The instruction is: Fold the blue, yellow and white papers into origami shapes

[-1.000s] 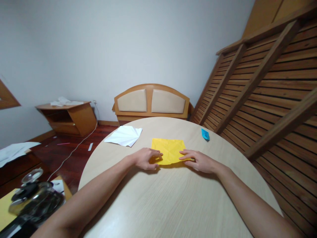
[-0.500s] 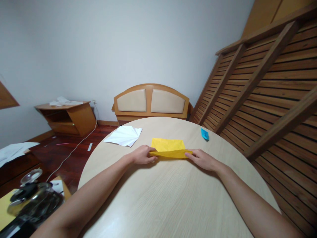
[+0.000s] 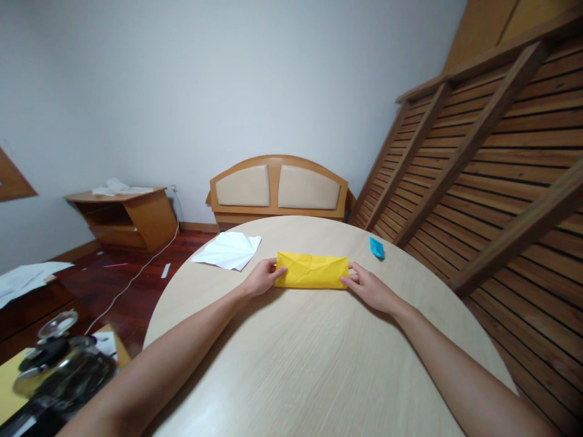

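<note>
A sheet of yellow paper (image 3: 312, 271), folded over into a long rectangle with slanting creases, is in front of me at the round table. My left hand (image 3: 263, 277) pinches its left end, thumb on the front face and fingers behind. At the right end, my right hand (image 3: 367, 285) grips the lower corner between thumb and fingers. Beyond my left hand lies a creased white sheet of paper (image 3: 228, 250). A small folded piece of blue paper (image 3: 376, 247) rests toward the table's far right.
The pale wooden table (image 3: 319, 358) spans the area under my arms. Behind it stands a headboard (image 3: 274, 211). Wooden slats (image 3: 492, 152) lean at the right. A glass pot (image 3: 77, 367) sits low at the left, near a cable (image 3: 136, 276) on the floor.
The yellow paper's near edge has been folded up and away from me, so the front flap now covers most of the sheet. Both hands moved slightly with it and still hold its ends.
</note>
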`<state>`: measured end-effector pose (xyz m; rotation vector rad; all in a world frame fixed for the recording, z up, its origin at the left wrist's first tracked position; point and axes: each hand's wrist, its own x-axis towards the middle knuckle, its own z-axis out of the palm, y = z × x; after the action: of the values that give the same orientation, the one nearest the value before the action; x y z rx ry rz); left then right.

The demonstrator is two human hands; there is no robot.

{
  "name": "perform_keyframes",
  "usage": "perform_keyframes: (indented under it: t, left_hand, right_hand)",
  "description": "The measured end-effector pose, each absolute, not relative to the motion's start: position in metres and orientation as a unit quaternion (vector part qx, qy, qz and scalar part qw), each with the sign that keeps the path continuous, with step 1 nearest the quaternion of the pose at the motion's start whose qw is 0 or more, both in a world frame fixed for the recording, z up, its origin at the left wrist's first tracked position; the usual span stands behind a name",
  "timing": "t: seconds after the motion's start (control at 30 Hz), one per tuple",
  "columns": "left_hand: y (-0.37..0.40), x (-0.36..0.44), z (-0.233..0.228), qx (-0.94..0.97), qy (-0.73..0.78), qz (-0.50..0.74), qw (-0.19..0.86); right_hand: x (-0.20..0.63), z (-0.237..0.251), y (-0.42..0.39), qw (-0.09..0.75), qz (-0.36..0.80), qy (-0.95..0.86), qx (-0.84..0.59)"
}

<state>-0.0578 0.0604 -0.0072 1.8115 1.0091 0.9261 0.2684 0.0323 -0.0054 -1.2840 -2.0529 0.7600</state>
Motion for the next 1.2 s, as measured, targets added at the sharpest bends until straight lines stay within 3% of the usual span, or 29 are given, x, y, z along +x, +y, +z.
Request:
perform_keyframes:
  t: [0.13, 0.3, 0.5, 0.63, 0.73, 0.83, 0.9, 1.03, 1.2]
  left_hand:
    - [0.059, -0.058, -0.009, 0.699, 0.509, 0.372, 0.336]
    - [0.047, -0.055, -0.002, 0.739, 0.585, 0.279, 0.186]
    - [0.036, -0.051, 0.001, 0.807, 0.524, 0.273, -0.014]
    - [0.032, -0.044, -0.008, 0.877, 0.429, 0.216, 0.021]
    - [0.028, -0.036, -0.013, 0.897, 0.403, 0.174, 0.049]
    - [0.024, -0.031, -0.014, 0.914, 0.371, 0.151, 0.07]
    - [0.022, -0.03, -0.012, 0.926, 0.344, 0.132, 0.088]
    - [0.021, -0.031, -0.008, 0.935, 0.325, 0.089, 0.112]
    - [0.021, -0.035, -0.009, 0.933, 0.333, 0.072, 0.113]
  right_hand:
    - [0.264, -0.01, 0.036, 0.312, 0.268, -0.763, -0.499]
    - [0.26, -0.014, 0.037, 0.293, 0.215, -0.778, -0.512]
    - [0.262, -0.006, 0.034, 0.23, 0.146, -0.806, -0.526]
    - [0.264, 0.004, 0.03, 0.19, 0.055, -0.814, -0.547]
    - [0.248, 0.009, 0.022, 0.205, -0.014, -0.813, -0.545]
    - [0.217, 0.005, 0.007, 0.212, 0.035, -0.852, -0.477]
    - [0.198, -0.001, -0.002, 0.174, 0.091, -0.878, -0.436]
    - [0.19, -0.014, -0.001, 0.091, 0.154, -0.867, -0.465]
    - [0.224, -0.019, 0.02, 0.058, 0.118, -0.827, -0.547]
